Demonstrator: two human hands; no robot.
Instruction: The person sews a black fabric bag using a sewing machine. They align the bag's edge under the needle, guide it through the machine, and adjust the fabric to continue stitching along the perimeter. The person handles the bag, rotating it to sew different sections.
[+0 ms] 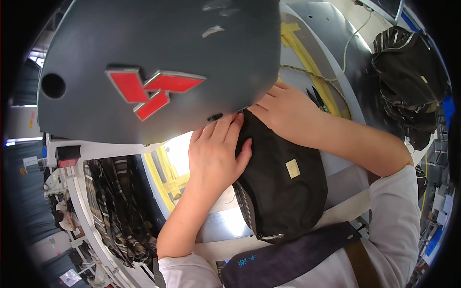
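Observation:
A black fabric bag (288,206) with a metal zipper along its left side and a small pale yellow label lies in front of me, its far end under a dark grey sewing machine head (192,43). My left hand (211,153) rests on the bag's left edge, fingers stretched forward and thumb out to the side on the fabric. My right hand (288,113) is closed on the far end of the bag, its fingers bent close together by the machine's lower edge. The machine hides some fingertips and the needle area.
Dark plaid fabric (115,206) hangs in a heap at the left. More black bags (408,72) are piled at the far right. Yellow tape (312,53) marks the table, where dark pointed snips (317,99) lie beyond my right hand. A thin cord (346,53) crosses there.

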